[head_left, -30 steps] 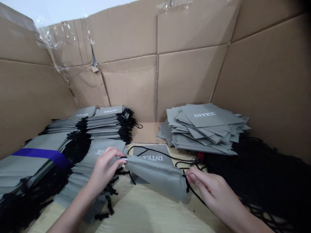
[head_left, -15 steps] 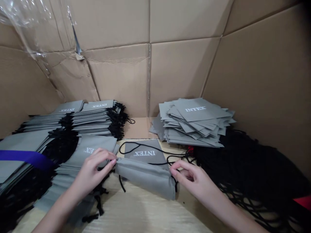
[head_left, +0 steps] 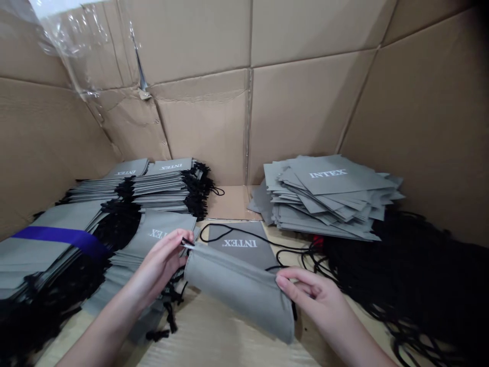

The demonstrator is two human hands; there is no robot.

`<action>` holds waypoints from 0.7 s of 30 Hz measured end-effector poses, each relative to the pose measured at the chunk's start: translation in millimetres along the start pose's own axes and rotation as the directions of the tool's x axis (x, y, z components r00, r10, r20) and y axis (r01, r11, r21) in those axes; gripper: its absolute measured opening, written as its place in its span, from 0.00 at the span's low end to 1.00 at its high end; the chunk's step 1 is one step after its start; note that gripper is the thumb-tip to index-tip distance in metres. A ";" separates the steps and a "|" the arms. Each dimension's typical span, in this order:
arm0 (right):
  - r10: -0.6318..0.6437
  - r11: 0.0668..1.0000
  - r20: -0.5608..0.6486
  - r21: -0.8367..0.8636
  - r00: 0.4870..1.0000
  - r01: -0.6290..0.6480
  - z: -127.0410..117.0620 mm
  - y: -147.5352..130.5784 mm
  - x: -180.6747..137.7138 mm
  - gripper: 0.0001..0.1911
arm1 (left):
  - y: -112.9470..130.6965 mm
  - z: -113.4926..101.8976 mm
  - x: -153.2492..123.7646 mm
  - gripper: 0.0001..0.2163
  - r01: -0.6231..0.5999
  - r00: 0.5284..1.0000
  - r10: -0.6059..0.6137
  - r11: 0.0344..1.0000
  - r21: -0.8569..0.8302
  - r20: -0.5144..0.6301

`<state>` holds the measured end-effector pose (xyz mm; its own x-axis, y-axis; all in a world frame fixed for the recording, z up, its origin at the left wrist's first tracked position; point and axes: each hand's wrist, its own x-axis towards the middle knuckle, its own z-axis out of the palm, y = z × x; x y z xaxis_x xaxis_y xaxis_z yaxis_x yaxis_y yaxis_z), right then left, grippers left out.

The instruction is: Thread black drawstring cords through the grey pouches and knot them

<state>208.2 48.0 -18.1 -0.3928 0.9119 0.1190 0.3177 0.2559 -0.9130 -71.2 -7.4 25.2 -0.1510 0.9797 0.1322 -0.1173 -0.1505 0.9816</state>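
A grey fabric drawstring pouch [head_left: 239, 288] hangs between my two hands, its top edge slanting down to the right. My left hand [head_left: 170, 257] pinches its upper left corner, where a bit of black cord sticks out. On the other side my right hand [head_left: 307, 290] grips the right end of the same edge between thumb and fingers. Behind the pouch lies a flat grey INTEX pouch [head_left: 242, 244] on the tabletop. A loose black cord [head_left: 263, 237] runs across it toward the right; part of the cord is hidden behind the held pouch.
At the left stand stacks of corded grey pouches [head_left: 160, 188], one bundle with a purple band [head_left: 61, 237]. A loose stack of grey pouches [head_left: 328, 193] sits back right, beside a heap of black cords [head_left: 405, 285]. Cardboard walls [head_left: 198, 122] enclose the back and sides.
The pouch has opened out wider and its right end hangs lower and nearer. My left hand has turned upward at the corner. The whole view has shifted slightly.
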 end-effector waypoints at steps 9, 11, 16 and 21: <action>-0.067 0.996 -0.034 -0.067 0.997 0.064 -8.0 -9.6 3.5 0.16 | -4.3 -13.8 3.7 0.14 -0.112 0.981 0.078 0.975 0.191 0.177; -0.063 0.995 -0.069 -0.076 0.996 0.057 -10.6 -13.8 3.4 0.16 | -7.8 -17.1 3.8 0.12 -0.010 0.993 0.031 0.984 -0.178 0.114; -0.054 0.996 -0.116 -0.074 0.992 0.046 -13.0 -14.6 0.6 0.16 | -9.2 -23.7 7.3 0.11 0.067 0.994 -0.041 0.964 -0.258 0.104; -0.025 0.999 -0.117 -0.042 0.993 0.020 -10.9 -13.1 1.4 0.17 | -5.6 -19.8 9.8 0.13 -0.069 0.995 0.051 0.976 0.206 0.088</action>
<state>212.9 49.5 -1.8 -0.2965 0.9366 0.1867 0.3452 0.2874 -0.8934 -91.5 0.4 18.2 -0.0695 0.9785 0.1941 0.0978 -0.1869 0.9775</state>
